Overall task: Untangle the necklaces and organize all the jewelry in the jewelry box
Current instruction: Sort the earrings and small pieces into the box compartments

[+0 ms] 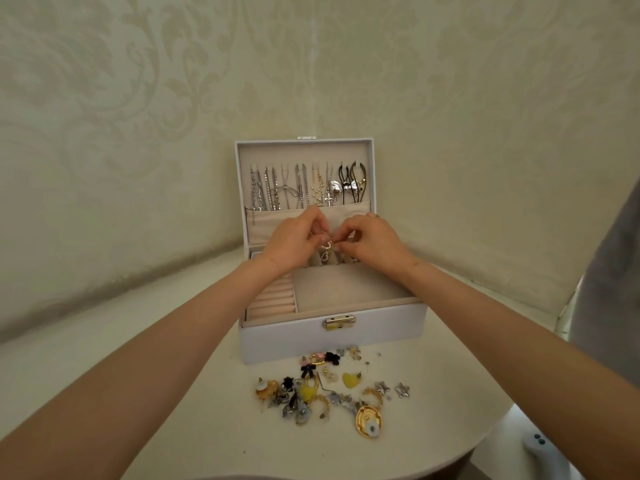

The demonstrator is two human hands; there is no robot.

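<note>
A white jewelry box [287, 339] stands open on the table. Several silver and black necklaces [304, 185] hang on hooks inside its raised lid. Above the back compartments, my left hand [294, 242] and my right hand [372, 242] meet. Both pinch one small pearl-and-silver earring [326, 249] between their fingertips. The ring rolls [273, 299] at the front left and the large beige compartment [346, 289] hold nothing. A loose pile of earrings and brooches [332, 386] lies on the table in front of the box.
The round white table [138, 341] sits in a corner of patterned wallpaper. Its curved edge runs close at the lower right, where a white object with two dark dots [536, 445] shows below it. A grey surface [613, 289] fills the right edge.
</note>
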